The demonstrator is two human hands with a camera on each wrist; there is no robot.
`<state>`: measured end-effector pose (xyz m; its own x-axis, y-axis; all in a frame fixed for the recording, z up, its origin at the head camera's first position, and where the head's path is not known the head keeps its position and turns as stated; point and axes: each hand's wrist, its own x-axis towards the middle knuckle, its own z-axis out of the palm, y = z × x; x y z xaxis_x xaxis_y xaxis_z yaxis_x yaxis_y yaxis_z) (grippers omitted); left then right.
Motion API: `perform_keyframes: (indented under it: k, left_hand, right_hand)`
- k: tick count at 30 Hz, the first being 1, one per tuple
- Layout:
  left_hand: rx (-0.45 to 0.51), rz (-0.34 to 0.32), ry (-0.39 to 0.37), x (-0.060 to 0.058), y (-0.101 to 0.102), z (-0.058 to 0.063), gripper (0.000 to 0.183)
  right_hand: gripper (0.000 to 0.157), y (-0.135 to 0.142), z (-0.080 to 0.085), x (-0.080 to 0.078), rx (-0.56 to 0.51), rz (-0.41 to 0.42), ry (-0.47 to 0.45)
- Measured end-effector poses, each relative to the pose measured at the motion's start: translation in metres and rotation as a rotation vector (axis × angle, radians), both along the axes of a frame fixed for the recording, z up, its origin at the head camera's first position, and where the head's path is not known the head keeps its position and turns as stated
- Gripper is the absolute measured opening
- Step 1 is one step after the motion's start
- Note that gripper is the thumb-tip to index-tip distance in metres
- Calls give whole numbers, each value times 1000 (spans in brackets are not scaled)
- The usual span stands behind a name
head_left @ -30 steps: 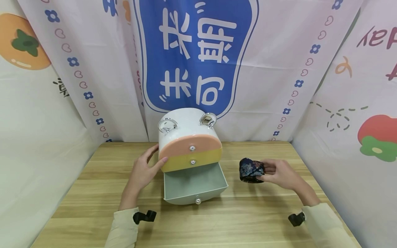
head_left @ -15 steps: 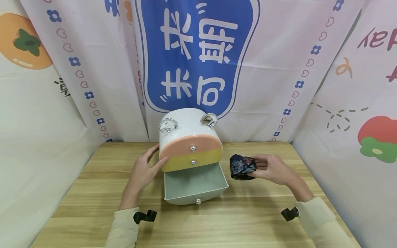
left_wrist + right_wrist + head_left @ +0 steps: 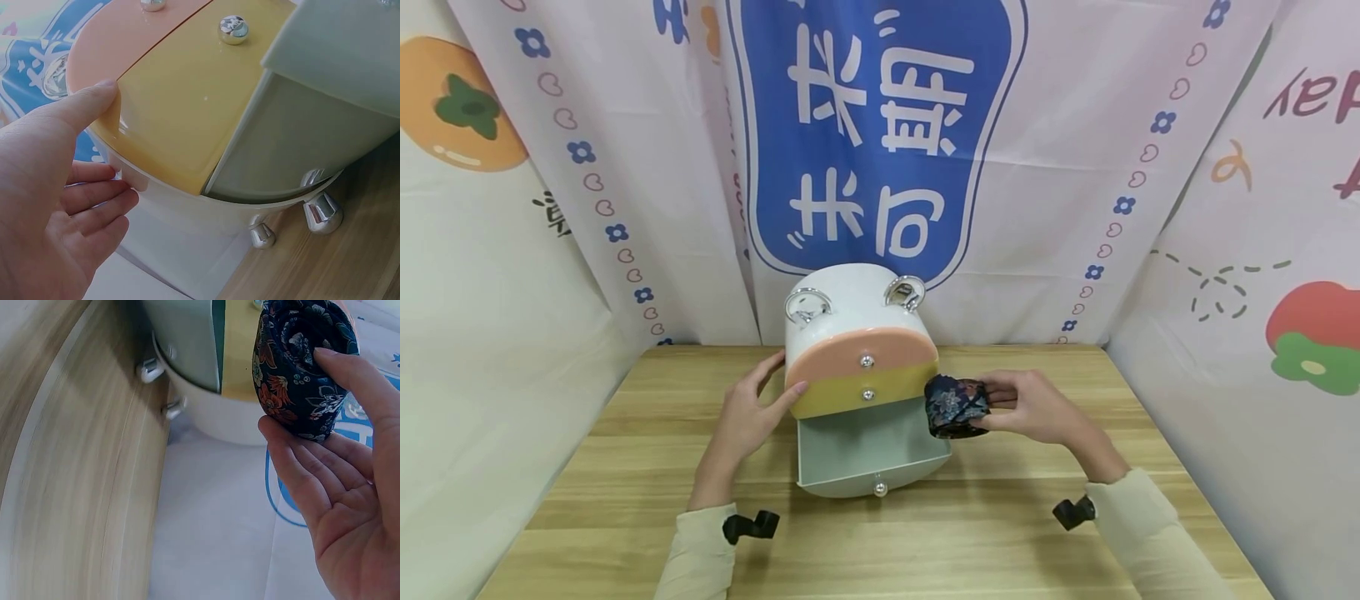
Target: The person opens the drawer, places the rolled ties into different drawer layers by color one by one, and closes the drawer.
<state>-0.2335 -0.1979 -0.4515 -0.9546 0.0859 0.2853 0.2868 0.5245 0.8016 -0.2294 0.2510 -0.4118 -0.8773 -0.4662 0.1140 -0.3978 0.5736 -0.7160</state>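
A small drawer cabinet (image 3: 842,296) with a white rounded body and ring-shaped ears stands on the table. Its green bottom drawer (image 3: 842,486) is pulled out, with nothing seen inside. My left hand (image 3: 747,414) holds the cabinet's left side, thumb on the front edge by the yellow drawer (image 3: 181,106) and fingers along the white side. In my right hand (image 3: 1028,406) is a rolled necktie (image 3: 955,408) of dark floral cloth, pinched between thumb and fingers. The necktie overlaps the green drawer's right rim in the head view; the right wrist view shows its spiral end.
Above the yellow drawer is a closed orange drawer (image 3: 861,346) with a silver knob. Short silver feet (image 3: 324,212) carry the cabinet. Behind the wooden table (image 3: 925,550) hangs a printed cloth (image 3: 1037,208), with more cloth at both sides.
My right hand has carried the rolled necktie leftward from the right of the cabinet to the green drawer's right edge. The left hand and the cabinet have stayed in place.
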Motion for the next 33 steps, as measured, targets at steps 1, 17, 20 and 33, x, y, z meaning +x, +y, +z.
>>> perform_keyframes:
  k: [1, 17, 20, 33]
  left_hand:
    - [1, 1, 2, 0, 0, 0, 79]
    - [1, -2, 13, 1, -1, 1, 79]
    - [1, -2, 14, 0, 0, 1, 78]
    - [-7, 3, 9, 1, 0, 1, 79]
  right_hand:
    - [58, -3, 0, 0, -7, 7, -2]
    - [57, -43, -9, -7, -50, 146, -26]
    - [58, -50, -10, -8, -49, 160, -29]
    - [57, -71, -18, -10, -2, 207, -25]
